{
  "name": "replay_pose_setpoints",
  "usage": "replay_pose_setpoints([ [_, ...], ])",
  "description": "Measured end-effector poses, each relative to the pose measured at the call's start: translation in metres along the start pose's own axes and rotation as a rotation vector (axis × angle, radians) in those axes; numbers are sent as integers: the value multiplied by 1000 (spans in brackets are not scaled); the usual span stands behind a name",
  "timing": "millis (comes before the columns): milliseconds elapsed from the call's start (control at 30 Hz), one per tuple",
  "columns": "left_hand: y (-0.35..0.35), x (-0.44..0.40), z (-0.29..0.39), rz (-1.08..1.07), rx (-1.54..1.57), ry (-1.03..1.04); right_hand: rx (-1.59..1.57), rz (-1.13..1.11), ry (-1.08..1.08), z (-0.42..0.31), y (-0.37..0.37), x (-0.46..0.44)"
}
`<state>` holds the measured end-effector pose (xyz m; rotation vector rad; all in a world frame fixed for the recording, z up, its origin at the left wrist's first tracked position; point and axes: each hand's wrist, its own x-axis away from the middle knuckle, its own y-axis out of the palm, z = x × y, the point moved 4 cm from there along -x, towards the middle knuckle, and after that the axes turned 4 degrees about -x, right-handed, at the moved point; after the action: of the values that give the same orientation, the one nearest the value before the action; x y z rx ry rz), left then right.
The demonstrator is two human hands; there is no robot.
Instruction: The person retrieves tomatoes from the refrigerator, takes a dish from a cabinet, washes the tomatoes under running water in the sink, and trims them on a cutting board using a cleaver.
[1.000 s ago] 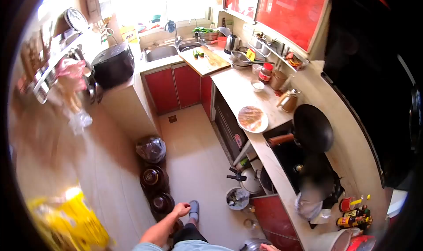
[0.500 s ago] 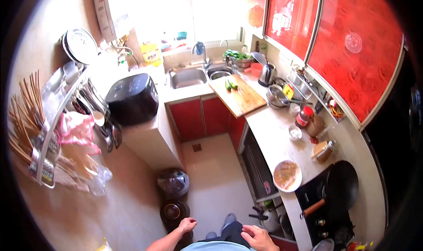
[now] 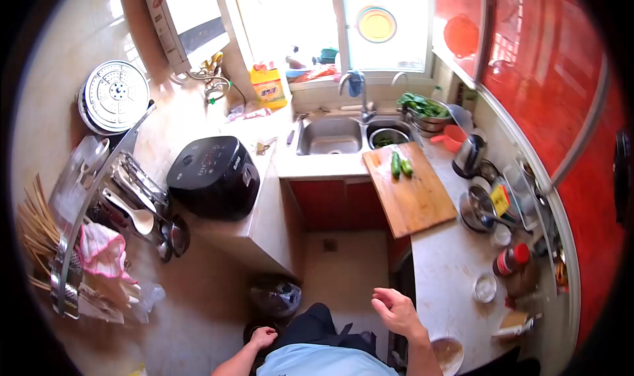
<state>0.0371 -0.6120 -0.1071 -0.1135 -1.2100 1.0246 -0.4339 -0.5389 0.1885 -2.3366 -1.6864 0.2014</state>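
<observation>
My left hand (image 3: pixel 264 338) hangs at my left side with its fingers curled in, and nothing shows in it. My right hand (image 3: pixel 399 312) is raised in front of my right side, empty, its fingers loosely bent and apart. It is nearest to the right counter (image 3: pixel 444 277) and the plate of food (image 3: pixel 446 355) at the bottom edge. Further ahead, a wooden cutting board (image 3: pixel 413 194) carries green cucumbers (image 3: pixel 396 165). The board lies beside the double sink (image 3: pixel 330 136), partly over the counter's inner edge.
A black cooker (image 3: pixel 214 178) stands on the left counter. Utensils hang from a wall rack (image 3: pixel 89 211). Along the right counter are a kettle (image 3: pixel 469 156), a steel pot (image 3: pixel 477 207), a red-lidded jar (image 3: pixel 512 260) and a small white bowl (image 3: pixel 485 287). A bagged container (image 3: pixel 276 297) sits on the floor.
The view has moved forward towards the sink, and the board looks nearer. The wok has left the view. My right hand has risen and moved ahead; my left stays low.
</observation>
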Motion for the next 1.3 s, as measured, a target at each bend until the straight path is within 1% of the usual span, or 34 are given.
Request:
replay_pose_setpoints([
  [33,-2,-13,13,10,4,-13,23,9,4,10,-6,-19],
  [67,2,-35,17,-24,143,-57,12,13,31,23,-11,-39],
  [167,-11,-81,77,15,52,-31,7,19,123,68,-18,-91],
  [200,-14,-112,94,-19,67,-14,13,26,152,81,-20,-109],
  [233,-14,-143,114,-2,-33,98,22,33,189,90,-17,-129],
  [267,-11,-174,132,-29,-55,126,14,56,241,96,-13,-150],
  [300,-7,-212,150,-43,7,165,9,76,292,95,-9,-172],
  [333,-12,-224,189,-58,12,229,5,93,317,104,-4,-194],
  [367,-22,-230,229,-67,63,268,87,84,332,100,7,-222],
  [400,-36,-236,265,-67,44,236,168,72,340,89,15,-250],
  [433,-52,-233,305,0,-59,275,257,57,339,85,21,-280],
  [467,-63,-236,339,7,-8,305,250,42,290,79,33,-312],
  [500,-58,-258,353,-44,176,343,206,-4,282,63,46,-344],
  [567,-73,-262,400,-89,185,377,212,-133,184,29,70,-407],
  [600,-82,-266,419,-100,215,377,270,-201,103,25,78,-436],
  [700,-101,-276,446,-94,280,368,261,-267,-33,17,94,-511],
  [767,-120,-272,457,-82,323,340,258,-369,-56,11,104,-555],
  [800,-117,-287,448,-29,305,333,251,-407,-73,13,109,-575],
  [833,-118,-295,443,-16,498,350,246,-442,-94,14,108,-591],
  [867,-134,-287,456,11,543,302,242,-488,-93,17,108,-607],
  [933,-138,-299,445,116,560,233,198,-565,-84,23,107,-627],
  [967,-149,-289,462,137,584,165,150,-567,-111,17,99,-635],
  [1033,-150,-291,477,118,591,96,114,-569,-110,18,78,-647],
  [1067,-150,-297,485,110,565,122,127,-553,-90,27,66,-651],
  [1167,-139,-307,518,82,499,189,148,-542,85,58,24,-654],
  [1300,-141,-320,575,88,453,251,165,-505,131,107,-25,-653],
])
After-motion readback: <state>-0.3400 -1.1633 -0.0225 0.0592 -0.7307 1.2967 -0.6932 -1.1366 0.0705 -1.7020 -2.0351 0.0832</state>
